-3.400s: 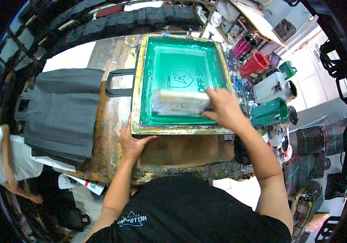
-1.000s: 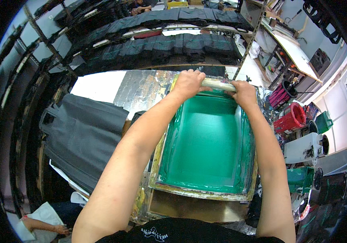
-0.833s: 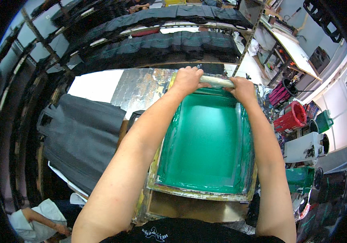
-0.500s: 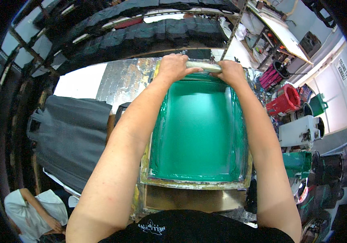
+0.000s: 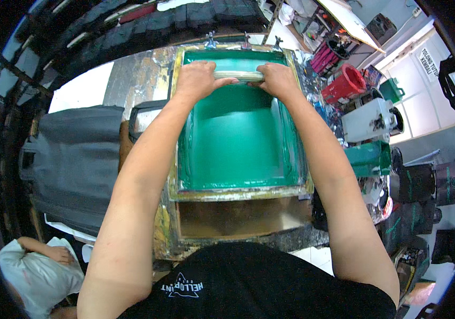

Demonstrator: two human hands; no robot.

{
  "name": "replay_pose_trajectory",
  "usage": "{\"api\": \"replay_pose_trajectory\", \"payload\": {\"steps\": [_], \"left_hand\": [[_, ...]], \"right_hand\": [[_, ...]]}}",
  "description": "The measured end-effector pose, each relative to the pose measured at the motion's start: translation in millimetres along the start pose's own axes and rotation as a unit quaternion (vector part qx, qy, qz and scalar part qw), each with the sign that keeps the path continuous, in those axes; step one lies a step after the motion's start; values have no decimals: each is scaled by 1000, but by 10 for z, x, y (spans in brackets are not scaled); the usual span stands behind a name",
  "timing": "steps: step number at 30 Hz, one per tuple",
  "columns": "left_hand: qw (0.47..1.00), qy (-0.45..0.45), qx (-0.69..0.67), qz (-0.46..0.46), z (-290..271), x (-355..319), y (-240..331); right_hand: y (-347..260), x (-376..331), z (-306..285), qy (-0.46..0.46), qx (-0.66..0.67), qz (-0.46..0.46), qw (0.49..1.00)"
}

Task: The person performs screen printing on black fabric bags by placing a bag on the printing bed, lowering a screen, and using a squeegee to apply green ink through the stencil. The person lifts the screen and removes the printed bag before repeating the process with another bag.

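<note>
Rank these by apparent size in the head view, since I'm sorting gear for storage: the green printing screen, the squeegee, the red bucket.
1. Green printing screen, by far the largest.
2. Squeegee, long but partly covered by both hands.
3. Red bucket, though lying farther off, so 2 and 3 are unsure.

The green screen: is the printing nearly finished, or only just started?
Partly done, by the look of it. The green screen lies flat in its frame and is coated all over. Left hand and right hand grip the squeegee at the far end. The pull across the mesh looks left to do. Dark fabric waits beside it.
</note>
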State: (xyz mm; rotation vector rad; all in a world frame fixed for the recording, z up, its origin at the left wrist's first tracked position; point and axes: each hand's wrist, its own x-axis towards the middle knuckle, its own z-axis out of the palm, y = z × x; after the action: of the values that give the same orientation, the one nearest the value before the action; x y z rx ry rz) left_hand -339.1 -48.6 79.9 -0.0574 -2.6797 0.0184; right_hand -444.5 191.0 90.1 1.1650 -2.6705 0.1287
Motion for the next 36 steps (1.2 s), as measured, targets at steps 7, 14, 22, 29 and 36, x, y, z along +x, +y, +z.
{"api": "replay_pose_trajectory", "payload": {"steps": [7,14,22,29,36], "left_hand": [[995,-88,-38,-19,-492,-685,383],[999,-5,-38,11,-943,-1585,750],[998,-15,-65,4,-1269,-2096,1000],[991,20,-130,6,-1249,-2194,847],[958,-87,-118,-248,-1232,-3099,494]], "right_hand": [[-418,-855,-291,-25,7,5,1000],[-949,-1727,-644,-45,37,0,998],[-1305,-2362,-796,-79,33,28,996],[-1234,-2237,-968,-73,67,-21,995],[-1500,-2500,-938,14,52,-29,998]]}}
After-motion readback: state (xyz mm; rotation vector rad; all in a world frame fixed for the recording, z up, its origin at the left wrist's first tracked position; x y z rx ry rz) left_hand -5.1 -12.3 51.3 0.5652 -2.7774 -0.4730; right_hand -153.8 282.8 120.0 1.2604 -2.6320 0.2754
